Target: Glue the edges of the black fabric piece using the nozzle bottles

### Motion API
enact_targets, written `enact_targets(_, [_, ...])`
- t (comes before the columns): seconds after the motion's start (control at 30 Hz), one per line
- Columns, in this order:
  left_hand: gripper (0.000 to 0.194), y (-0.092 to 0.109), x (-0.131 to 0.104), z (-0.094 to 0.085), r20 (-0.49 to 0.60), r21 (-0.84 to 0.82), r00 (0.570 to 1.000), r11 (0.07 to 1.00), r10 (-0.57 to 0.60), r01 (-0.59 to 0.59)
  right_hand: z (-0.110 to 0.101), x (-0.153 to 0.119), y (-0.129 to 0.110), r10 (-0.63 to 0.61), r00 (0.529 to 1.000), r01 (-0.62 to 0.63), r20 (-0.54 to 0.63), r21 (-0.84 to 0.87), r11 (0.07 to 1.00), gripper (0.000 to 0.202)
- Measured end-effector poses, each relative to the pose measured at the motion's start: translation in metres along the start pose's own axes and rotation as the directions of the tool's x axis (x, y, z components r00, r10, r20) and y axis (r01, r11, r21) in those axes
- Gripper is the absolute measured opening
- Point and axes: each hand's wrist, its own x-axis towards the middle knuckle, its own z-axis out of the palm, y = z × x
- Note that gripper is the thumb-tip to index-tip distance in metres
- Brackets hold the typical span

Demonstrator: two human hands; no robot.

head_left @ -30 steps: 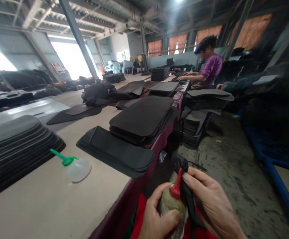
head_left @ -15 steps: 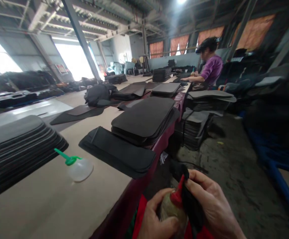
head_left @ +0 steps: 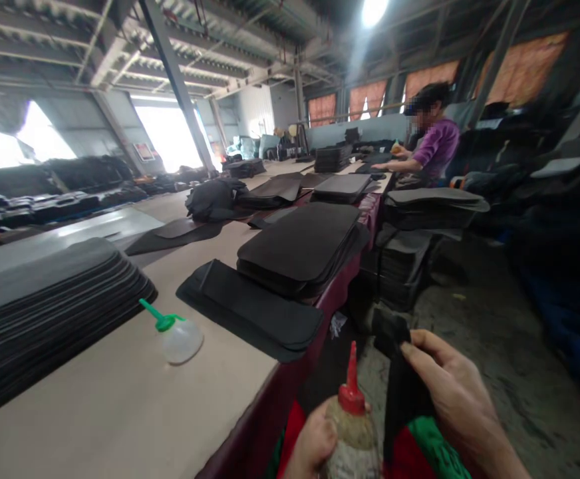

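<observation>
The rounded, stained, yellowish-brown bottle [head_left: 352, 436] is located low in the view, upright, beyond the near edge of the table, with its tapered red nozzle [head_left: 352, 389] pointing upward. The left hand [head_left: 314, 436] grips the bottle from its left side; the visible fingers are bent against the wall, one fingertip shows at the right below the nozzle, and the remainder are hidden. To the right of the bottle, the limp black strip of sheet material [head_left: 402, 392] hangs from the right hand [head_left: 452, 386]. The right forearm enters from the lower right; the thumb and index finger pinch the strip near its folded upper end, and the other fingers are curled and partly hidden. Relative to the frame one second earlier, the nozzle is separated from the strip: previously its tip lay against or just beside the folded end, whereas a clear gap now lies between them. The bottle now stands straighter, and the right hand appears turned outward. Red and green cloth [head_left: 439, 449] lies beneath the right hand. On the beige-topped table [head_left: 120, 406], a squat translucent white bottle with a green spout [head_left: 183, 342] stands between a tall stack of dark sheets [head_left: 55, 286] and a folded black sheet bundle [head_left: 250, 313]. Farther along, a person in a purple top [head_left: 437, 146] works at the table.
</observation>
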Motion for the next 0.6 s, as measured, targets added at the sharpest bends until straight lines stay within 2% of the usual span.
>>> enact_targets(0.07, [0.063,0.004,0.002,-0.003,-0.024,0.025,1.000,1.000,0.009,-0.009,0.009,-0.009,-0.002,0.107,0.971,-0.157,0.216,0.230,0.961,0.039])
enact_targets(0.13, [0.064,0.007,0.002,-0.003,-0.039,0.053,0.999,0.999,0.012,-0.010,0.021,-0.018,-0.003,0.142,0.937,-0.270,0.318,0.404,0.874,0.039])
enact_targets(0.23, [0.061,0.010,-0.001,0.000,-0.050,0.090,0.999,0.996,0.014,-0.009,0.035,-0.026,-0.006,0.145,0.935,-0.301,0.322,0.510,0.806,0.041])
enact_targets(0.37, [0.059,0.011,0.000,0.004,-0.032,0.121,0.999,0.993,0.012,-0.008,0.038,-0.031,-0.012,0.138,0.920,-0.337,0.368,0.559,0.757,0.042])
enact_targets(0.47, [0.064,0.008,0.003,0.006,-0.012,0.115,1.000,0.993,0.009,-0.008,0.036,-0.034,-0.019,0.129,0.913,-0.342,0.388,0.551,0.761,0.043])
enact_targets(0.6, [0.072,0.006,0.001,0.012,0.050,0.080,0.998,0.997,-0.026,0.022,0.034,-0.036,-0.024,0.142,0.925,-0.325,0.351,0.541,0.776,0.044])
